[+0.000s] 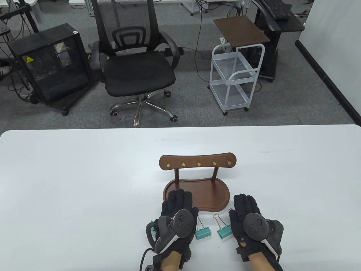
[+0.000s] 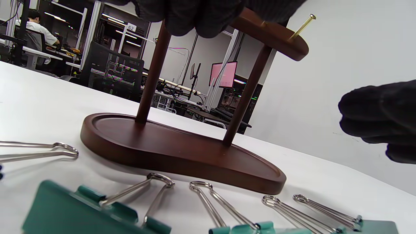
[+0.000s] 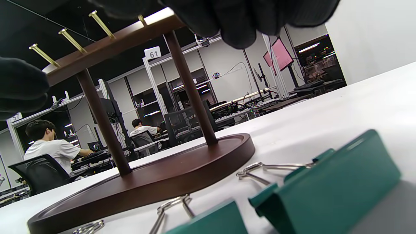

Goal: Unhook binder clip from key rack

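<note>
On the counter (image 1: 84, 169) the key rack (image 1: 197, 180) stands just beyond my hands, pegs apparently bare, both teal binder clips (image 1: 203, 233) lying before its base, handles toward it, between my left grip (image 1: 177, 214) and right grip (image 1: 248, 217), both flat, holding nothing.

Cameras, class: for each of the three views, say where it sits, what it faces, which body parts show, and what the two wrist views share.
Table view: high, looking down at table and key rack; both hands show, left hand, right hand.
Left wrist view: low by the table, facing the rack's base; fingertips on top.
Right wrist view: low, facing rack from the other side; fingertips.
Shared: rack, teal binder clips.
</note>
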Demonstrator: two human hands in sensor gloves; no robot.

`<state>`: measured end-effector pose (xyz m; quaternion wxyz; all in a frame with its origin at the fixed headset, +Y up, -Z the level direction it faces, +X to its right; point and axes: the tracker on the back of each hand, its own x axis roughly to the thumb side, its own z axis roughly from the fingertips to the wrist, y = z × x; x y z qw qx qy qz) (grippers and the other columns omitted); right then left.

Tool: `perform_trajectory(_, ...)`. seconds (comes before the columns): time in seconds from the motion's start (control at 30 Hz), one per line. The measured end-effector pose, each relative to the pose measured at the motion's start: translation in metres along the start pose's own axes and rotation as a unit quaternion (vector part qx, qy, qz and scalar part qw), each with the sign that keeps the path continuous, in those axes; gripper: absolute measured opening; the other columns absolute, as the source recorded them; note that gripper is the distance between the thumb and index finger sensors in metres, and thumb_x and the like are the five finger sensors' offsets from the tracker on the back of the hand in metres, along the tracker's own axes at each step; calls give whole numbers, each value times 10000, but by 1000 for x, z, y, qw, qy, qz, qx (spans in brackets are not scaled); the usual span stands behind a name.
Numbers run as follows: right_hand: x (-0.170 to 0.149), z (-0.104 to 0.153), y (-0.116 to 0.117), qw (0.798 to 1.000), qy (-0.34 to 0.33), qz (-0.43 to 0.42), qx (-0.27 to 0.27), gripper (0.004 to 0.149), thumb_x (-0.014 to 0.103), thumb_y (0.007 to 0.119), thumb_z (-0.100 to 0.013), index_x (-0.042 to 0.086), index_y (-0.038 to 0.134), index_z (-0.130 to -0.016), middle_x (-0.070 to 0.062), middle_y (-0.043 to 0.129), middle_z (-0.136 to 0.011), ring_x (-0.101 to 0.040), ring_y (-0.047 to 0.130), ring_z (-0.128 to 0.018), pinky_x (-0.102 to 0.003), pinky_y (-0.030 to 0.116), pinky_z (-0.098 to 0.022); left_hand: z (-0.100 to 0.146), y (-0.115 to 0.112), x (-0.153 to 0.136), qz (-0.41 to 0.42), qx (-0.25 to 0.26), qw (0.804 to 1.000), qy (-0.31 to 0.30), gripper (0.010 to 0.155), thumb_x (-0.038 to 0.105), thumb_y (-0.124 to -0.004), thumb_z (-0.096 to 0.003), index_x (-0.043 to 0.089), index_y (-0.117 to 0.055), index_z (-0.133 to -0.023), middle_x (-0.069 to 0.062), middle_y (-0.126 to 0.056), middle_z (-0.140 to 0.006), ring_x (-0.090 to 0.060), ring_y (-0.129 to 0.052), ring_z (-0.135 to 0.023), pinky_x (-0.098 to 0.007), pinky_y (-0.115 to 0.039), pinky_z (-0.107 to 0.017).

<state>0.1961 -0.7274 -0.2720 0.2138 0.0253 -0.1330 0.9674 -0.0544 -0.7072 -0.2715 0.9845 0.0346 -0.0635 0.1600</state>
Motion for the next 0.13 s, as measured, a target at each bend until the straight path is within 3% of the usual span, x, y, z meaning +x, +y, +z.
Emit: perform_trajectory(0.13, -1, 0, 0, 1000, 2, -4, 1, 599, 477, 627, -408, 181, 584, -927, -129, 614, -1004, -399, 555, -906, -507, 586, -639, 1, 0, 0, -4, -2, 1000, 1, 635, 521, -560, -550, 264, -529, -1130, -31, -478, -1202, -292, -387, -1121, -521, -438, -763)
